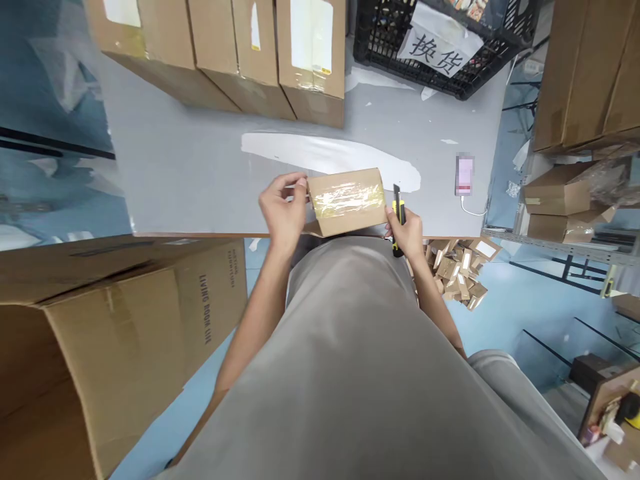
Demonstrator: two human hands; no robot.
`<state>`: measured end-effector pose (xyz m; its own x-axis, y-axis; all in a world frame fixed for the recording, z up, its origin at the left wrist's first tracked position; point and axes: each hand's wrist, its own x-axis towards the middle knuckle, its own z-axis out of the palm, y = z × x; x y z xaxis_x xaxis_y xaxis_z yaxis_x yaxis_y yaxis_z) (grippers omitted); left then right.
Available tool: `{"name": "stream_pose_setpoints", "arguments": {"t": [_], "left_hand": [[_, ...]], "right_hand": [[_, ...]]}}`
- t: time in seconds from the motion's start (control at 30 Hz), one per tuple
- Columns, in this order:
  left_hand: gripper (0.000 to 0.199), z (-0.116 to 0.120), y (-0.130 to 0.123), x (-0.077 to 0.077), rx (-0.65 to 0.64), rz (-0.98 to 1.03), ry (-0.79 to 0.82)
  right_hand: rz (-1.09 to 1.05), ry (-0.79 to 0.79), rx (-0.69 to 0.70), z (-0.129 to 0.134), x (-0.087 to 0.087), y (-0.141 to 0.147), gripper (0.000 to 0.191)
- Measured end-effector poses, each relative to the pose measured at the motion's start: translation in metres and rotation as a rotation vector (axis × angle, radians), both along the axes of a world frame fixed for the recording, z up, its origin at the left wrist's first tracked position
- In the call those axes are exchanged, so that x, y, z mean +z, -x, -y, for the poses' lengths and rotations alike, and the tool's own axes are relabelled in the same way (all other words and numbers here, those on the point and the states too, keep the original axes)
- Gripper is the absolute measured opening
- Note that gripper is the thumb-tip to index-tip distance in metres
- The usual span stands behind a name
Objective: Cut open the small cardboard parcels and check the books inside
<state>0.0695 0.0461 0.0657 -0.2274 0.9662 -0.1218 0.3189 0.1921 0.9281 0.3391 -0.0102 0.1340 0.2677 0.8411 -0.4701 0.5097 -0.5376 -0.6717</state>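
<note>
A small brown cardboard box with shiny clear tape across its face is at the table's front edge, close to my body. My left hand pinches its left end between thumb and fingers. At the right end, my right hand is closed around a yellow and black utility knife, its thumb side close against the box corner. The knife points away from me. A flap hangs at the lower left of the box.
Larger cartons and a black crate stand at the table's back. A phone with a cable lies right on the table. A big open carton is at left; small boxes are piled below right.
</note>
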Motion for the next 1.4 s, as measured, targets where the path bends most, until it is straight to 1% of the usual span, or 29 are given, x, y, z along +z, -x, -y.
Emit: {"name": "stream_pose_setpoints", "arguments": {"t": [0.07, 0.13, 0.2, 0.27, 0.3, 0.37, 0.47, 0.63, 0.77, 0.9, 1.27, 1.4], "left_hand": [[0.025, -0.002, 0.002, 0.011, -0.022, -0.093, -0.045], [0.022, -0.003, -0.007, 0.025, -0.09, -0.176, -0.115], [0.023, -0.002, -0.025, 0.039, -0.218, -0.211, -0.172], [0.024, -0.001, -0.047, 0.049, -0.378, -0.212, -0.203], [0.024, -0.001, -0.058, 0.051, -0.453, -0.21, -0.214], [0.024, 0.0, -0.074, 0.05, -0.568, -0.206, -0.232], [0.027, 0.001, -0.083, 0.042, -0.646, -0.209, -0.241], [0.026, 0.001, -0.081, 0.03, -0.637, -0.198, -0.263], [0.026, 0.001, -0.08, 0.028, -0.642, -0.214, -0.262], [0.029, 0.002, -0.08, 0.028, -0.634, -0.201, -0.259], [0.029, 0.004, -0.08, 0.027, -0.631, -0.204, -0.264], [0.03, 0.004, -0.08, 0.027, -0.626, -0.184, -0.262]], "right_hand": [[0.004, 0.023, 0.036, 0.001, 0.002, 0.003, 0.039], [0.071, 0.035, 0.076, 0.0, 0.007, 0.002, 0.037], [0.175, 0.041, 0.119, -0.002, 0.014, -0.001, 0.034], [0.27, 0.052, 0.167, -0.004, 0.022, -0.004, 0.033], [0.308, 0.059, 0.188, -0.005, 0.026, -0.005, 0.033], [0.359, 0.065, 0.222, -0.006, 0.033, -0.006, 0.035], [0.379, 0.043, 0.254, -0.007, 0.039, -0.006, 0.037], [0.343, -0.02, 0.318, -0.002, 0.046, -0.002, 0.044], [0.337, -0.015, 0.382, 0.0, 0.055, 0.006, 0.047], [0.367, 0.022, 0.417, -0.002, 0.061, 0.012, 0.049], [0.423, 0.101, 0.453, -0.003, 0.058, 0.018, 0.05], [0.463, 0.143, 0.459, -0.003, 0.06, 0.022, 0.051]]}}
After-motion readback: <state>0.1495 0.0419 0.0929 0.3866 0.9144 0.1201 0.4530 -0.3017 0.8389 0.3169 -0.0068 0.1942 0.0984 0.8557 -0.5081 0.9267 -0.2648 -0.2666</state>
